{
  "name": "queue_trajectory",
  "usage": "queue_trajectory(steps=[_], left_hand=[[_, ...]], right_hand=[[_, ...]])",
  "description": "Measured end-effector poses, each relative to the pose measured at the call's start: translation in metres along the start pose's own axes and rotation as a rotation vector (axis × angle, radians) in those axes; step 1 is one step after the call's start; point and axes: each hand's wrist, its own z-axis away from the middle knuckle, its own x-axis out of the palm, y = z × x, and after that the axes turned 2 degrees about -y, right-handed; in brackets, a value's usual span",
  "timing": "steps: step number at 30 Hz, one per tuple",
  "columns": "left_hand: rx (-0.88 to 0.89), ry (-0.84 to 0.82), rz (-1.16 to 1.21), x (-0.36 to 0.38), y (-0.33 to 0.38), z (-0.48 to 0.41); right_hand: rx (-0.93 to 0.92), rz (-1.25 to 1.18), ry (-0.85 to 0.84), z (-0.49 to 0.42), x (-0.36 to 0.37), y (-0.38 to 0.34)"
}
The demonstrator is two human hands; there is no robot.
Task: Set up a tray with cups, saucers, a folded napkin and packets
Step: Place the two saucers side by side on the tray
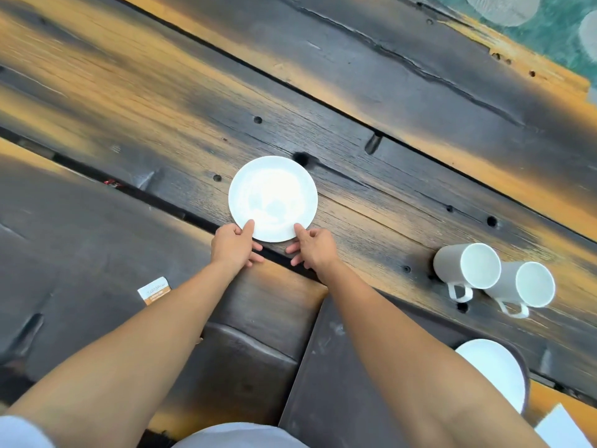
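A white saucer (273,197) lies on the dark wooden table, and both hands hold its near rim. My left hand (234,245) has its thumb on top of the rim at the left. My right hand (311,247) grips the rim at the right in the same way. Two white cups (468,266) (533,287) stand side by side at the right, handles toward me. A dark tray (342,367) lies at the lower right under my right forearm, with a second white saucer (494,367) on its far right part. A small brown and white packet (154,290) lies at the left.
The table (161,101) is made of rough dark planks with gaps and knot holes. A white sheet, perhaps the napkin (562,428), shows at the bottom right corner. A green patterned floor (549,33) lies beyond the table's far right edge.
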Motion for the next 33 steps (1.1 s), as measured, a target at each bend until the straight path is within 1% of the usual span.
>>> queue_trajectory(steps=[5, 8, 15, 20, 29, 33], left_hand=[[-0.018, 0.001, 0.016, 0.002, 0.003, 0.003], [-0.053, -0.015, 0.048, 0.001, 0.005, 0.007], [-0.141, -0.056, 0.208, 0.009, -0.008, 0.034], [-0.077, -0.073, 0.204, 0.010, -0.017, 0.065], [0.056, -0.084, 0.099, 0.010, -0.035, 0.126], [0.098, -0.104, 0.026, 0.019, -0.047, 0.149]], right_hand=[[0.050, -0.124, -0.039, 0.005, -0.005, -0.006], [0.079, -0.181, -0.021, 0.010, -0.004, -0.008], [0.056, -0.176, 0.031, 0.037, -0.011, 0.006], [0.021, -0.230, 0.071, 0.069, -0.016, 0.023], [-0.025, -0.302, 0.112, 0.126, -0.022, 0.062], [-0.015, -0.330, 0.133, 0.143, -0.029, 0.089]])
